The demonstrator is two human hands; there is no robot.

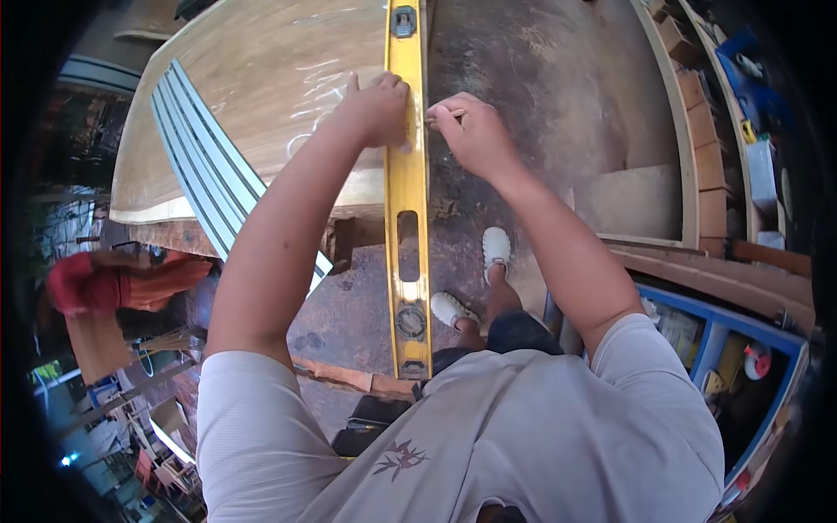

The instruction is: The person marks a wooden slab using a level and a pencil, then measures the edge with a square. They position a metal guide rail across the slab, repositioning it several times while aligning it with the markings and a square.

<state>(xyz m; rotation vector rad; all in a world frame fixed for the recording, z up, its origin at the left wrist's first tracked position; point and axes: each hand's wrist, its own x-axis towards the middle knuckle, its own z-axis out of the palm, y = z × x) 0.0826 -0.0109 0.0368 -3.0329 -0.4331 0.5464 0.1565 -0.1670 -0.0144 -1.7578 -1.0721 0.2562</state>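
A long yellow spirit level [406, 187] lies along the right edge of a broad wooden slab [253, 96], its near end sticking out past the slab toward my body. My left hand [380, 111] grips the level around its middle, fingers bent over it and thumb pointing away. Just right of the level, my right hand [475, 131] is closed in a pinch on a thin pencil [457, 112], its tip close to the level's edge. Pale chalk-like marks show on the slab left of my left hand. Most of the pencil is hidden by my fingers.
Grey-white metal strips [214, 157] lie slantwise across the slab's left part. A person in a red shirt [83, 283] bends at the left. Wooden framing with blocks [697, 113] runs along the right, and a blue metal frame [711, 353] stands lower right.
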